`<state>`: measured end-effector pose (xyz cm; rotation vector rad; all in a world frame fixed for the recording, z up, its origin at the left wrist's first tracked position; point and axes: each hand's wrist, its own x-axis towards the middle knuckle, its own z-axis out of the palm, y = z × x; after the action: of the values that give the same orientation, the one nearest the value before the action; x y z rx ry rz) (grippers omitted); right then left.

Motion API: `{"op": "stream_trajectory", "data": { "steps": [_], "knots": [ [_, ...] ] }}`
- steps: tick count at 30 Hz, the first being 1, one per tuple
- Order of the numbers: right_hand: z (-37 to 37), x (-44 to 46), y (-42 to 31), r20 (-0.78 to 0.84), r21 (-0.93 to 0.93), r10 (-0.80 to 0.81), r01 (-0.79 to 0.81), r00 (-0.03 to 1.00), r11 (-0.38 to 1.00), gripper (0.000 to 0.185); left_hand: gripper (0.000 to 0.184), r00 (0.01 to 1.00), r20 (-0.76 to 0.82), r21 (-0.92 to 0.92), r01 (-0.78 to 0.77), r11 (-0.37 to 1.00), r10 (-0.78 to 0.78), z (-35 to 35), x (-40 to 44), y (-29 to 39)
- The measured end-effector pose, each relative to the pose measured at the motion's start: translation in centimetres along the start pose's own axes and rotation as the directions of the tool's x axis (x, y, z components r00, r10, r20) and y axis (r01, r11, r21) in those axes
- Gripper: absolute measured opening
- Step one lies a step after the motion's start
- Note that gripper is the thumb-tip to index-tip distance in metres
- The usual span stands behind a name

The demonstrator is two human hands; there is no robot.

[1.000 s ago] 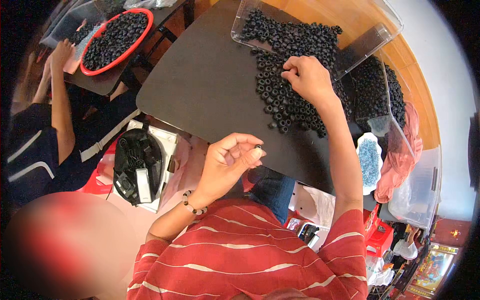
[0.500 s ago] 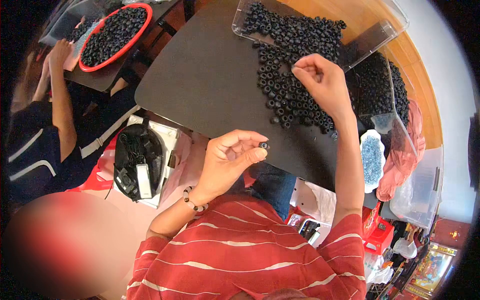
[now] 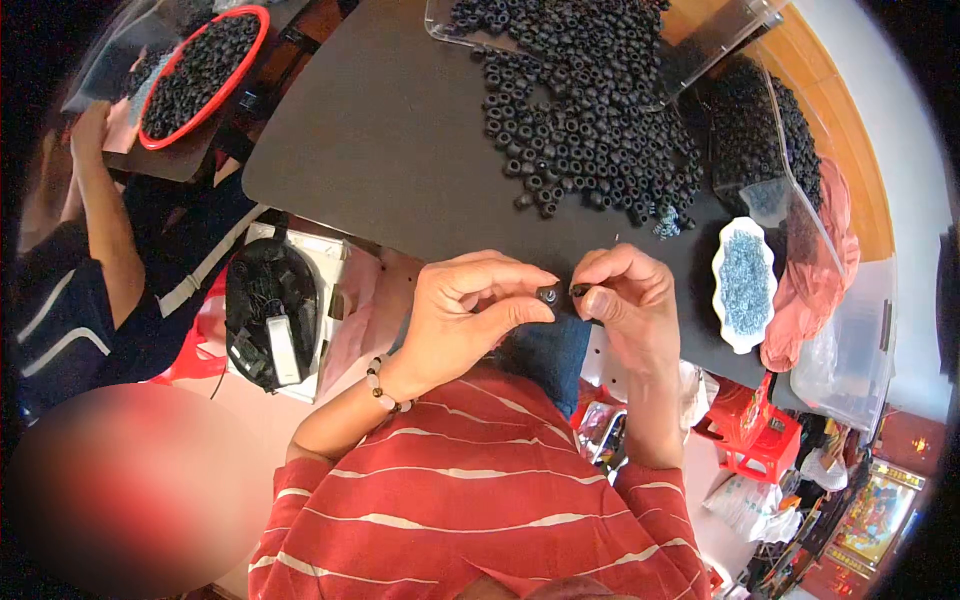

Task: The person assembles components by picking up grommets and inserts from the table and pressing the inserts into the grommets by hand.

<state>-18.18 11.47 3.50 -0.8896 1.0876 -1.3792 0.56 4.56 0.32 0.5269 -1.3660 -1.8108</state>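
Note:
My left hand (image 3: 475, 310), with a bead bracelet at the wrist, pinches a small black hollow piece (image 3: 547, 295) between thumb and fingertips; a bright spot shows in its opening. Close beside it, my right hand (image 3: 630, 300) pinches another small black piece (image 3: 580, 290), mostly covered by the fingers. A narrow gap separates the two pieces. Beyond my hands, a wide pile of similar black hollow pieces (image 3: 590, 130) lies on the dark table (image 3: 370, 130). A little cluster of small, shiny, spring-like parts (image 3: 665, 222) sits at the pile's near edge.
A white scalloped dish (image 3: 725, 300) of small bluish-silver parts stands at right. Behind it are a clear bin (image 3: 790, 170) of black pieces and pink cloth (image 3: 835, 240). At left, a co-worker's arm (image 3: 110, 220) is near a red-rimmed basket (image 3: 262, 40) of black pieces.
My right hand has come from the pile down towards my body and now meets my left hand, holding a small black piece. My left hand still pinches its piece. The view has shifted slightly.

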Motion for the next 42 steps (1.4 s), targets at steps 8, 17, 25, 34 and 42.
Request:
{"op": "stream_trajectory", "data": {
  "steps": [8, 17, 25, 34, 42],
  "knots": [
    [0.8, -1.4, 0.7, -0.125, 0.024, -0.019, 0.022, 0.992, 0.999, 0.023, 0.02, 0.985, 0.066, 0.27, -0.172, 0.947, 0.16, 0.7, 0.1, 0.4],
    [-0.2, -1.6, 1.5, -0.004, 0.117, -0.042, 0.043, 0.999, 0.992, 0.018, 0.022, 0.978, 0.101, 0.349, -0.208, 0.914, 0.184, 0.9, 0.2, 0.9],
    [-0.4, -1.4, 1.2, 0.071, 0.121, -0.003, -0.005, 0.997, 0.993, 0.019, 0.023, 0.95, 0.174, 0.397, -0.309, 0.864, 0.26, 0.7, 0.4, 0.9],
    [0.3, -1.2, 0.9, 0.102, 0.165, 0.15, -0.166, 0.983, 0.972, 0.023, 0.028, 0.908, 0.252, 0.447, -0.417, 0.792, 0.336, 0.1, 0.3, 0.8],
    [0.0, -2.2, 0.3, 0.344, 0.184, 0.22, -0.296, 0.913, 0.937, 0.03, 0.033, 0.792, 0.343, 0.46, -0.61, 0.645, 0.505, 0.7, -0.1, 2.1]
  ]
}}
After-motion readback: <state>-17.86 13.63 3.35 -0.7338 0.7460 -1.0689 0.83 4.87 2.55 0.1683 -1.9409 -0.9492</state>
